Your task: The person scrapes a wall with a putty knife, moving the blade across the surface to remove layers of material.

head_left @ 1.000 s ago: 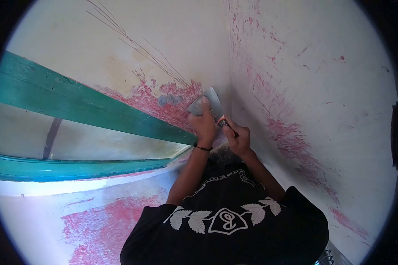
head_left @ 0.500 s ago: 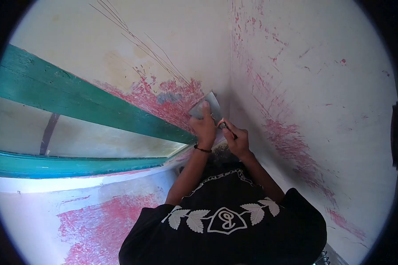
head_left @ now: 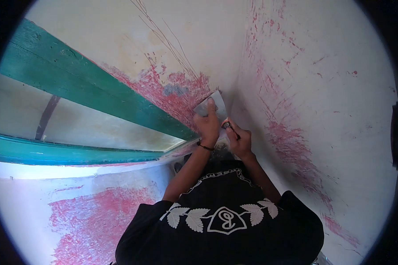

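A wide-bladed paint scraper lies against the wall close to the corner, its far edge at the border of a red scraped patch. My right hand is wrapped round its dark handle. On the blade rests my left hand, one digit stretched along the metal and the other fingers curled at its side, partly hidden. A dark bracelet circles the left wrist. Within the red patch shows a small grey-blue spot.
Green painted frame bars run in from the left, with a pale panel between them. The right-hand wall meets this wall at a corner and carries red scraped streaks. Another red patch is at lower left. Thin cracks mark the wall above.
The view has shifted, so the wall and green frame sit differently in it. Both hands stay on the scraper, which remains at nearly the same place by the red patch's edge.
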Available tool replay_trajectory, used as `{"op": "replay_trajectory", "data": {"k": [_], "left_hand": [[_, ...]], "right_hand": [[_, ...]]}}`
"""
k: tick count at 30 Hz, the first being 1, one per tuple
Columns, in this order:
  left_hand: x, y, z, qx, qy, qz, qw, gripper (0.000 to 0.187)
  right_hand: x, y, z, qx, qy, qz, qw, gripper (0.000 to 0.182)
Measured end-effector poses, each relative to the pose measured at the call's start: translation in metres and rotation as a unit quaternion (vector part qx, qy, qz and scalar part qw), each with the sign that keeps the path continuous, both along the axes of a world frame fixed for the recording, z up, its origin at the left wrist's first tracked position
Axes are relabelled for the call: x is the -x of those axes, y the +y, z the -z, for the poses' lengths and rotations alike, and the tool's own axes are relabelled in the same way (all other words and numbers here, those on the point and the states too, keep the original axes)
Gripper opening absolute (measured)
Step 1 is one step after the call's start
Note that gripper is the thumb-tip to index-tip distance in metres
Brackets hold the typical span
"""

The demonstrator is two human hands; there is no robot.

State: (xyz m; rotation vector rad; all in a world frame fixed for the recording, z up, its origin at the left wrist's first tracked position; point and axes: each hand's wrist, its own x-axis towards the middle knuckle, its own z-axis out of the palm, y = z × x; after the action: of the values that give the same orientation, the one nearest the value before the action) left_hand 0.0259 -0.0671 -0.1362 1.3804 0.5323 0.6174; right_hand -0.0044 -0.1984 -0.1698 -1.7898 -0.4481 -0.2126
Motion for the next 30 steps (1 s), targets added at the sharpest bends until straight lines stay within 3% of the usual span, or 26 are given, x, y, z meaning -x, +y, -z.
{"op": "replay_trajectory", "data": {"k": [2,5,8,11,14,17,20,30], "left_hand": [[0.002,-0.004,-0.005,-0.008,-0.018,-0.008,1.0,0.035],[0.003,-0.001,0.002,0.034,-0.023,0.035,0.999,0.036],[0.0,0.0,0.017,0.018,0.026,0.009,0.999,0.039],[0.001,-0.009,-0.008,-0.022,-0.003,-0.037,0.999,0.041],[0.001,-0.006,-0.012,-0.001,-0.008,-0.017,1.0,0.041],[-0.005,-0.004,-0.018,-0.07,-0.025,-0.032,0.997,0.04],[-0.004,-0.007,-0.046,-0.023,-0.042,-0.004,0.999,0.039],[-0.005,-0.005,0.009,-0.043,0.0,0.004,0.999,0.04]], "right_hand": [[0.006,-0.002,-0.002,0.009,0.033,-0.003,0.999,0.036],[0.002,-0.002,-0.001,-0.006,-0.037,0.006,0.999,0.036],[-0.002,-0.004,0.001,0.01,-0.051,0.001,0.999,0.036],[-0.003,0.0,0.013,0.029,-0.003,-0.002,1.0,0.035],[-0.002,0.007,0.012,-0.032,-0.021,0.01,0.999,0.035],[-0.008,0.006,0.0,-0.059,0.048,-0.015,0.997,0.036],[-0.014,0.013,-0.005,-0.089,0.032,-0.015,0.995,0.036],[-0.004,0.005,0.014,-0.042,-0.006,0.008,0.999,0.036]]}}
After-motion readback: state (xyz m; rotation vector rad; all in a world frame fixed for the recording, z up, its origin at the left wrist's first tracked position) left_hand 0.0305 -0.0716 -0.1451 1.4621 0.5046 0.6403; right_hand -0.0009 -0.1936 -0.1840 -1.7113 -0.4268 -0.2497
